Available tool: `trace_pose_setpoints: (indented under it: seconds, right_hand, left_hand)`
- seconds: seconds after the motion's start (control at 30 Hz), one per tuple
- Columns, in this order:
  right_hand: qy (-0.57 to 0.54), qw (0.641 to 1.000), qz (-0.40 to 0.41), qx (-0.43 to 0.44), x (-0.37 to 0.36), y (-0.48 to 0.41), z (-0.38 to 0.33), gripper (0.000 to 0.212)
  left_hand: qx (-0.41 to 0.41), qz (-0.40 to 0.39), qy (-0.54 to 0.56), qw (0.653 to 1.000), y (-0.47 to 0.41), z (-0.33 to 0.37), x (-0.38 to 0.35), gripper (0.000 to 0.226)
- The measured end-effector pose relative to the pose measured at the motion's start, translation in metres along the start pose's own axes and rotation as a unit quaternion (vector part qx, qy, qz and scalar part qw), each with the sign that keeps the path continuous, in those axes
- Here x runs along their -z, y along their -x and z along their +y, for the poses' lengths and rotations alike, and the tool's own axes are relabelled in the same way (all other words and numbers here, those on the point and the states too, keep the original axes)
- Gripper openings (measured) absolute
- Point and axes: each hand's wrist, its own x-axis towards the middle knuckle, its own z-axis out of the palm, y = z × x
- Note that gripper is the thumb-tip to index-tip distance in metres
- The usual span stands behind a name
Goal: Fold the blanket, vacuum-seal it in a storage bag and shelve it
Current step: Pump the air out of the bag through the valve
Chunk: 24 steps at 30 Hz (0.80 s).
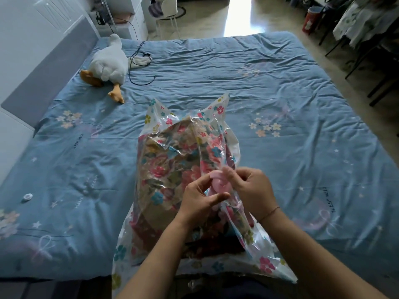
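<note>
Underneath everything, the bed [269,87] fills the view, its blue sheet wrinkled. A plush goose [108,63] and a black cable [138,61] lie near its far left corner, well apart from the work.

The bag [218,108] lies on the near middle of the bed, its long axis running straight away from the person. Its near end is at the person's lap and its two loose corners stand up at the far end. The folded blanket [164,160] is already inside and shows through the clear plastic. The bag looks puffy and slack, so I judge the air is not yet drawn out.

Both hands meet over the bag about halfway along its length, a little right of its centre line, where a ridge of plastic is lifted. The left hand [198,199] pinches a round pink piece [218,182] from below and the side, thumb under it. The right hand [252,190] pinches its upper edge with curled fingertips. I take the piece for the valve, though a sealing clip cannot be ruled out. Neither hand is nearer, as both are on it. The bulk of the blanket lies left of and beyond the grip, so any pressing-down would go that way.

A small round white cap [27,197] sits far off to the left on the sheet.
</note>
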Motion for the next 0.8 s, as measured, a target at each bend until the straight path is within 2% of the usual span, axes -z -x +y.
trace_pose_setpoints:
  seconds: [0.1, 0.17, 0.3, 0.37, 0.43, 0.57, 0.63, 0.73, 0.8]
  right_hand:
    - [-0.071, 0.989, 0.044, 0.121, 0.018, -0.010, -0.044, 0.052]
    - [-0.104, 0.982, 0.056, 0.145, 0.017, -0.011, -0.047, 0.053]
    - [-0.036, 0.999, -0.011, 0.019, -0.007, 0.002, 0.005, 0.075]
    - [-0.011, 0.999, -0.025, -0.019, -0.010, 0.002, 0.015, 0.078]
    - [-0.026, 0.999, -0.012, 0.023, -0.002, -0.006, -0.002, 0.065]
    - [-0.135, 0.983, 0.030, 0.121, 0.013, -0.020, -0.044, 0.049]
    - [-0.093, 0.990, 0.017, 0.101, 0.005, -0.018, -0.030, 0.054]
    - [0.004, 1.000, -0.028, -0.005, -0.009, -0.011, 0.008, 0.074]
    - [0.022, 0.999, -0.029, -0.009, -0.008, -0.014, 0.010, 0.069]
  left_hand:
    - [0.017, 0.002, 0.014, 1.000, -0.005, 0.002, 0.006, 0.069]
    - [0.023, -0.002, 0.013, 1.000, -0.006, 0.001, 0.008, 0.070]
    - [0.013, -0.012, -0.005, 1.000, -0.003, 0.002, 0.005, 0.054]
    - [0.014, -0.009, -0.005, 1.000, -0.002, 0.002, 0.006, 0.052]
    - [0.016, -0.008, 0.004, 1.000, -0.004, 0.005, 0.009, 0.054]
    - [0.030, -0.018, 0.027, 0.999, -0.009, 0.008, 0.014, 0.061]
    - [0.030, -0.024, 0.022, 0.999, -0.010, 0.009, 0.015, 0.060]
    - [0.014, -0.036, -0.006, 0.999, -0.010, 0.011, 0.012, 0.054]
    - [0.013, -0.030, -0.002, 0.999, -0.010, 0.014, 0.013, 0.051]
